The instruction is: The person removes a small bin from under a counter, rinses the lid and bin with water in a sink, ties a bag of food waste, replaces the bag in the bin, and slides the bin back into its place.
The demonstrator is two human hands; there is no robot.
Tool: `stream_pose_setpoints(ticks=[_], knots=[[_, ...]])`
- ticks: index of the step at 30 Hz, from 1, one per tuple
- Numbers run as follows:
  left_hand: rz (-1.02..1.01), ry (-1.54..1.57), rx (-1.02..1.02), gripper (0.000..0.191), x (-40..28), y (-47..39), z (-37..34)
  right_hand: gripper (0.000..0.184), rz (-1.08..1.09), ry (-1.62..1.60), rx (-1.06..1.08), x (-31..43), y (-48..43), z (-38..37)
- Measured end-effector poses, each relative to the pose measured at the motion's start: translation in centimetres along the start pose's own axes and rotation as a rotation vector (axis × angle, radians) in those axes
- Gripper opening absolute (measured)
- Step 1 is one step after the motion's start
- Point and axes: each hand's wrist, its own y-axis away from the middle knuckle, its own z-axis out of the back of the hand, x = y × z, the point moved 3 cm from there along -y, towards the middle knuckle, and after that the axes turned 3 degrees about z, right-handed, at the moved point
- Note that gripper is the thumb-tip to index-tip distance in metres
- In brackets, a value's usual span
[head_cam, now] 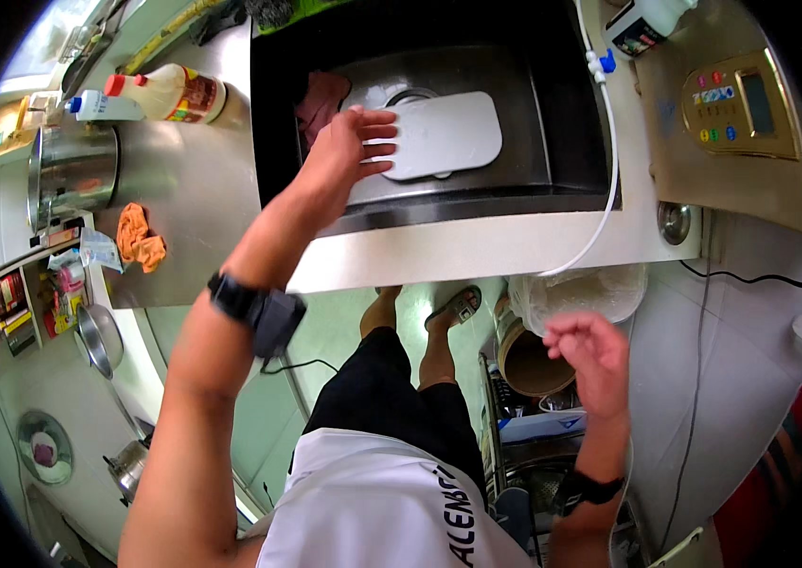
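Note:
A white rounded board or lid [447,135] lies in the dark sink [529,85], partly over the drain [412,94]. My left hand [355,145] reaches over its left edge with the fingers apart; whether they touch the board cannot be told. Behind that hand, a reddish cloth [323,99] rests at the sink's left side. My right hand [589,358] is raised beyond the counter's front edge, over a wastebasket with a clear plastic liner [600,291]. Its fingers are curled loosely, and nothing shows in them.
Left of the sink stand a red-capped plastic bottle [184,94], a steel pot [74,174] and a crumpled orange cloth [137,238]. A white hose with a blue valve [607,64] runs down the sink's right side. Below the counter is a brown bucket [536,358].

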Motion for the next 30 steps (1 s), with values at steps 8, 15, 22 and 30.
stream_pose_setpoints(ticks=[8,15,22,30], knots=[[0.392,-0.175,-0.033,0.072,6.3,-11.8,4.1,0.059,-0.328,0.496,0.187,7.0,-21.1,-6.0],[0.269,-0.129,-0.073,0.074,10.8,-16.2,6.3,0.080,-0.620,0.801,-0.015,-2.0,-31.6,-5.3],[0.210,-0.110,-0.177,0.068,10.9,-16.4,6.2,0.068,-0.767,0.721,-0.023,-6.5,-34.9,-4.0],[0.421,0.024,-0.287,0.072,13.5,-18.6,8.6,0.030,-0.573,0.632,0.015,-5.5,-35.6,-3.4]])
